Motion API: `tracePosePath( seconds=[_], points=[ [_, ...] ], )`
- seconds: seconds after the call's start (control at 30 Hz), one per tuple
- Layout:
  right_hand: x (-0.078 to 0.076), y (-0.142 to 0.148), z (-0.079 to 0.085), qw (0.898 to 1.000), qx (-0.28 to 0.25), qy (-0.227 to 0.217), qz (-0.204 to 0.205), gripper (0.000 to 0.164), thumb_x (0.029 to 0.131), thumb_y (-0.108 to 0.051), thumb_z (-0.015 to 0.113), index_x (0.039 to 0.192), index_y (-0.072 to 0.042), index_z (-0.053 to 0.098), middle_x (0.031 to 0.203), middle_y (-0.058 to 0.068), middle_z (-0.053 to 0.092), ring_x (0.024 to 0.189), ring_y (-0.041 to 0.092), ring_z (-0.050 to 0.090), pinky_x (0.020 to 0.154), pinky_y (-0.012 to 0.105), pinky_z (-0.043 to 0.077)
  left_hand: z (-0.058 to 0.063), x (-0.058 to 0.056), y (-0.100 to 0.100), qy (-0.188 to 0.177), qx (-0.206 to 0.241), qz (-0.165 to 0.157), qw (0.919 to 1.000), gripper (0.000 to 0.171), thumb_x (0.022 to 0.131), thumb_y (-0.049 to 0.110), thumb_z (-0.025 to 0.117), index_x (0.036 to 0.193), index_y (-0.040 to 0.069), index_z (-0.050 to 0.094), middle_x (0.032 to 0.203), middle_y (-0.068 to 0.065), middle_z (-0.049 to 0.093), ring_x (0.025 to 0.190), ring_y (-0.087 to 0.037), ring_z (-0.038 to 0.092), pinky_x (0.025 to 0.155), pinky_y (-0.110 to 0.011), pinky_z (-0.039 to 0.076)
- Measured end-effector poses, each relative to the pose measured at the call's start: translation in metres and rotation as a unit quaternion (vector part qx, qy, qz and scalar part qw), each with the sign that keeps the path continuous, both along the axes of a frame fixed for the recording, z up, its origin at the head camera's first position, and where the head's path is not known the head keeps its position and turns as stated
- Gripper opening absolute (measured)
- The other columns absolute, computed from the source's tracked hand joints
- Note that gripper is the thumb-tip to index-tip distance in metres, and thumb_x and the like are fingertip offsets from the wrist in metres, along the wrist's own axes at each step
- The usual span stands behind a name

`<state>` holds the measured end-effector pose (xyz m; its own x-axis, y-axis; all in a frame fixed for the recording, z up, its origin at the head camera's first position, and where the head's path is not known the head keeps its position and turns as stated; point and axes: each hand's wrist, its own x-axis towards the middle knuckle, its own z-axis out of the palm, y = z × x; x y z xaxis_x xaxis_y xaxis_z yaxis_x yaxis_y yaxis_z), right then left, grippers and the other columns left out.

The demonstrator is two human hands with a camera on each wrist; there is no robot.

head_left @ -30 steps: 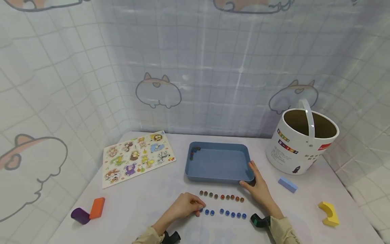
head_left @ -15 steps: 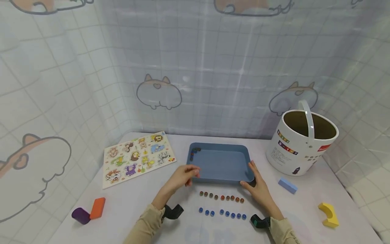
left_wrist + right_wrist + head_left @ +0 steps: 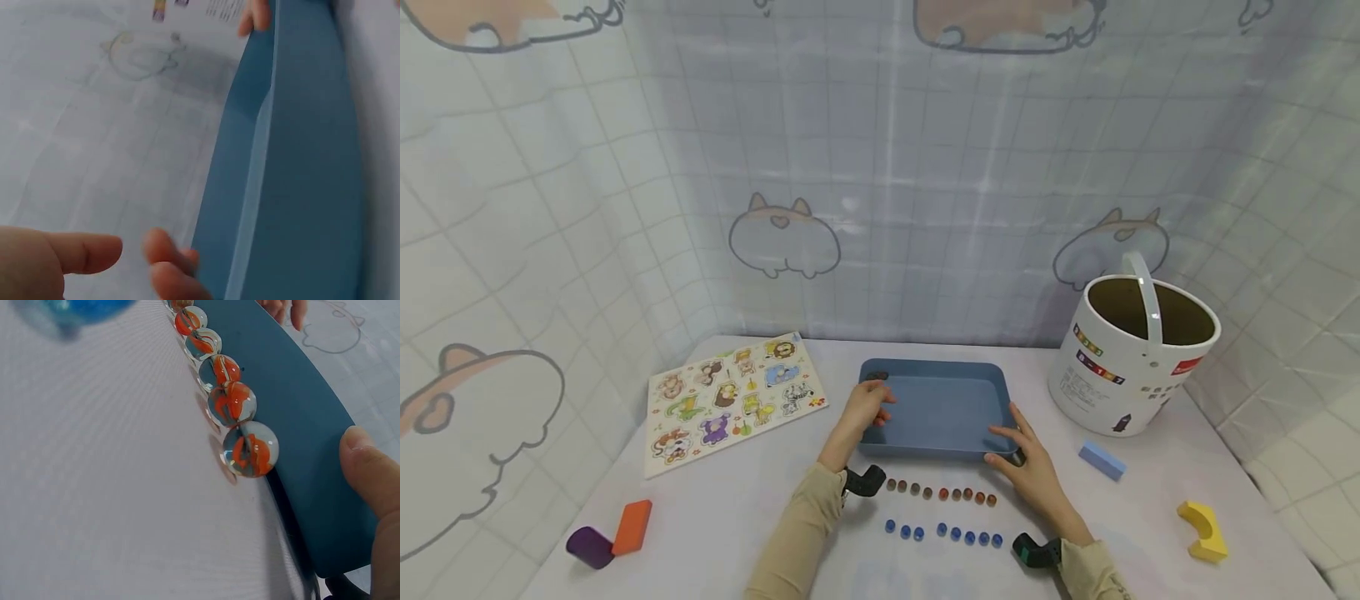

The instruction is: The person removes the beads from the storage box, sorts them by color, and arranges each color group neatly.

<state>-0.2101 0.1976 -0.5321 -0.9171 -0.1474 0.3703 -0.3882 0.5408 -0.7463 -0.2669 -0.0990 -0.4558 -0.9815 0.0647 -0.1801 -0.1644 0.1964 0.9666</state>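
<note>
A blue-grey tray (image 3: 947, 412) lies in the middle of the table, with a few small dark pieces (image 3: 877, 376) in its far left corner. My left hand (image 3: 863, 408) is over the tray's left end; the left wrist view shows thumb and fingertips apart with nothing between them. At the near right corner, my right hand (image 3: 1026, 462) touches the tray, its thumb (image 3: 369, 469) against the outer wall and fingers spread along the right side. In front of the tray runs a row of orange-swirled and darker marbles (image 3: 251, 449). Nearer me is a row of blue marbles (image 3: 956, 533).
A white bucket (image 3: 1097, 383) with a handle stands at the right, near a light blue block (image 3: 1102, 461) and a yellow arched block (image 3: 1206, 531). An animal puzzle board (image 3: 730, 400), an orange block (image 3: 632, 527) and a purple cylinder (image 3: 590, 547) lie left.
My left hand has moved from the leftmost blue marble forward to the tray's left end. That marble stays on the table. My right hand keeps its place at the tray corner, fingers slightly shifted.
</note>
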Motion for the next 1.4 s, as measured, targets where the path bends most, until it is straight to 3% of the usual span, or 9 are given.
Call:
tracePosePath(
  seconds=[0.1, 0.23, 0.37, 0.53, 0.73, 0.97, 1.13, 1.27, 1.4],
  points=[
    [-0.001, 0.0, 0.001, 1.0, -0.001, -0.003, 0.0, 0.052, 0.084, -0.02, 0.076, 0.132, -0.014, 0.059, 0.16, 0.017, 0.022, 0.142, 0.049, 0.023, 0.104, 0.066, 0.028, 0.001, 0.002, 0.008, -0.03, 0.008, -0.003, 0.9995, 0.066, 0.102, 0.02, 0.046, 0.151, -0.007, 0.014, 0.125, -0.027, 0.06, 0.053, -0.006, 0.055, 0.054, -0.023, 0.048],
    [-0.001, -0.001, 0.004, 1.0, 0.004, -0.024, -0.013, 0.071, 0.084, -0.023, 0.075, 0.146, -0.01, 0.043, 0.161, 0.014, 0.022, 0.143, 0.046, 0.024, 0.107, 0.064, 0.027, -0.003, 0.0, 0.013, -0.053, 0.015, 0.03, 0.998, 0.074, 0.1, 0.021, 0.049, 0.151, -0.009, 0.005, 0.123, -0.033, 0.057, 0.05, -0.006, 0.054, 0.051, -0.021, 0.048],
    [0.0, 0.0, 0.005, 0.999, 0.004, -0.042, -0.022, 0.082, 0.084, -0.025, 0.075, 0.151, -0.006, 0.031, 0.161, 0.014, 0.022, 0.144, 0.044, 0.024, 0.109, 0.063, 0.024, -0.007, -0.005, 0.013, -0.072, 0.009, 0.053, 0.996, 0.071, 0.101, 0.022, 0.049, 0.149, -0.013, 0.011, 0.125, -0.036, 0.053, 0.052, -0.007, 0.054, 0.051, -0.02, 0.048],
    [-0.001, 0.0, 0.005, 0.999, 0.002, -0.042, -0.022, 0.082, 0.085, -0.026, 0.075, 0.151, -0.006, 0.03, 0.161, 0.014, 0.022, 0.144, 0.045, 0.023, 0.11, 0.064, 0.023, -0.008, -0.014, 0.013, -0.092, 0.028, 0.054, 0.9939, 0.062, 0.101, 0.019, 0.046, 0.149, -0.012, 0.02, 0.138, -0.036, 0.041, 0.056, -0.009, 0.053, 0.051, -0.02, 0.047],
    [-0.001, 0.001, 0.004, 0.998, 0.006, -0.051, -0.022, 0.082, 0.086, -0.027, 0.074, 0.152, -0.007, 0.029, 0.161, 0.013, 0.021, 0.145, 0.045, 0.022, 0.11, 0.064, 0.023, -0.005, -0.029, 0.01, -0.122, 0.084, 0.032, 0.9884, 0.055, 0.102, 0.015, 0.04, 0.148, -0.008, 0.022, 0.119, -0.027, 0.042, 0.063, -0.014, 0.05, 0.054, -0.022, 0.045],
    [0.0, 0.001, 0.003, 0.999, 0.004, -0.05, -0.021, 0.081, 0.086, -0.028, 0.073, 0.151, -0.008, 0.03, 0.161, 0.013, 0.021, 0.145, 0.045, 0.022, 0.11, 0.064, 0.023, 0.002, -0.045, 0.006, -0.121, 0.064, 0.008, 0.9905, 0.056, 0.101, 0.012, 0.04, 0.149, -0.007, 0.02, 0.126, -0.027, 0.041, 0.065, -0.015, 0.052, 0.058, -0.023, 0.047],
    [0.001, 0.0, 0.003, 0.999, 0.003, -0.045, -0.018, 0.082, 0.086, -0.027, 0.074, 0.151, -0.007, 0.029, 0.161, 0.013, 0.021, 0.144, 0.045, 0.024, 0.11, 0.064, 0.024, 0.001, -0.052, 0.006, -0.113, 0.024, 0.012, 0.9932, 0.047, 0.1, 0.011, 0.039, 0.143, -0.008, 0.033, 0.108, -0.019, 0.052, 0.065, -0.013, 0.054, 0.062, -0.023, 0.049],
    [0.002, -0.002, 0.004, 0.999, 0.001, -0.041, -0.017, 0.082, 0.085, -0.026, 0.074, 0.151, -0.005, 0.03, 0.161, 0.013, 0.022, 0.144, 0.045, 0.024, 0.11, 0.064, 0.023, -0.002, -0.061, 0.013, -0.093, -0.057, 0.021, 0.9938, 0.038, 0.097, 0.01, 0.041, 0.128, -0.008, 0.053, 0.084, -0.008, 0.061, 0.055, -0.008, 0.053, 0.053, -0.02, 0.045],
    [0.002, -0.003, 0.003, 0.999, -0.004, -0.041, -0.017, 0.081, 0.086, -0.025, 0.074, 0.151, -0.006, 0.03, 0.161, 0.013, 0.022, 0.144, 0.044, 0.024, 0.11, 0.063, 0.023, -0.007, -0.073, 0.027, -0.057, -0.139, 0.027, 0.9883, 0.031, 0.096, 0.011, 0.045, 0.115, -0.004, 0.065, 0.068, -0.002, 0.06, 0.049, -0.008, 0.052, 0.048, -0.02, 0.044]
  ],
)
